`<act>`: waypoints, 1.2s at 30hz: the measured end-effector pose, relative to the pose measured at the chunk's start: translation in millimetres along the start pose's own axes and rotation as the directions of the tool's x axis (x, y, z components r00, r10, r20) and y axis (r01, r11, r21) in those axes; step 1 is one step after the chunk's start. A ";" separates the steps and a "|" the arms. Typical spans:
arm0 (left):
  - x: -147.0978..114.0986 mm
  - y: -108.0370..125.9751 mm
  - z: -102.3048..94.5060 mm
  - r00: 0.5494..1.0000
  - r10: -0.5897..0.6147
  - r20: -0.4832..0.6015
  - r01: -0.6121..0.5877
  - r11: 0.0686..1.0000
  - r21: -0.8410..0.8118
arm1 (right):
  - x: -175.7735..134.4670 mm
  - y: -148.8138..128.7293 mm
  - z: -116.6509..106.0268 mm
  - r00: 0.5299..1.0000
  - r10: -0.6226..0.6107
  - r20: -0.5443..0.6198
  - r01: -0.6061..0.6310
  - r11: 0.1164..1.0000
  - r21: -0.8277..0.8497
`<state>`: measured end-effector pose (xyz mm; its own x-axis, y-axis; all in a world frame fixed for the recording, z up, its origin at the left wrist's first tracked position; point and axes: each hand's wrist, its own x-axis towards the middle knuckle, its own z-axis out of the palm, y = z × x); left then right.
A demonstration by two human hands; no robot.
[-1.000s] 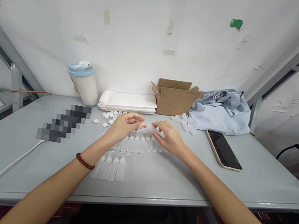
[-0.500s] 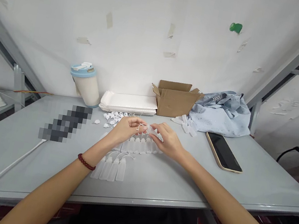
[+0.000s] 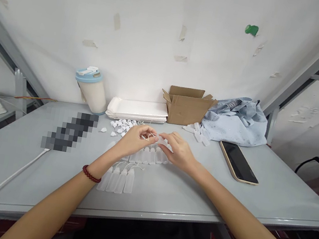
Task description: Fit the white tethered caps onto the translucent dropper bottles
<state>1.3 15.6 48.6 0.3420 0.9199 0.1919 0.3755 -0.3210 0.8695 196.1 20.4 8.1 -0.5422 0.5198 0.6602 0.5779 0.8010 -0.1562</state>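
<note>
In front of me, my left hand (image 3: 135, 140) pinches a white bottle cap, mostly hidden by the fingers. A thin white strap (image 3: 152, 134) loops out above its fingertips. My right hand (image 3: 179, 152) grips a small translucent squeeze bottle (image 3: 162, 140) by its body, its neck pointing at the left fingertips. Both hands meet just above a row of similar bottles (image 3: 146, 156) lying flat. Nearer the table's front, a second group of bottles (image 3: 120, 180) lies side by side, with curved straps at their tops. Loose white caps (image 3: 123, 124) are heaped behind my left hand.
Several loose bottles (image 3: 198, 134) lie before an open cardboard box (image 3: 187, 110). White packs (image 3: 138, 109), a tumbler (image 3: 92, 89) and blue cloth (image 3: 236, 122) stand along the wall. A phone (image 3: 238, 162) lies right; a white cable (image 3: 9, 179) crosses the table at left.
My left fingers have turned slightly and closed in on the bottle's neck, and the strap's loop has shifted. The right hand keeps its grip, almost in place.
</note>
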 end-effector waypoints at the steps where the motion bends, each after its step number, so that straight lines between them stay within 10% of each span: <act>1: 0.0 -0.2 0.0 1.000 0.005 -0.001 -0.005 1.000 0.009 | 0.1 -0.7 -0.3 1.000 -0.010 -0.001 0.010 1.000 -0.012; 25: -0.6 -0.7 -1.3 0.998 0.058 0.029 -0.061 0.993 0.102 | 2.9 -6.4 -1.9 0.995 0.095 -0.038 -0.085 0.973 0.213; 31: -2.7 1.0 1.1 0.994 0.088 -0.063 -0.073 0.975 0.211 | 9.1 -11.0 -7.8 0.915 0.384 0.125 -0.389 0.752 0.531; 36: -6.6 2.2 4.5 0.932 0.336 -0.138 -0.266 0.889 0.372 | 14.0 -14.2 -12.8 0.812 0.506 0.293 -0.538 0.453 0.711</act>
<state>3.8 7.7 47.2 0.3259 0.7802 0.5339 0.5636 -0.6138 0.5528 188.2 12.5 28.9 -0.3264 0.9138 0.2418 0.1197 0.2937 -0.9484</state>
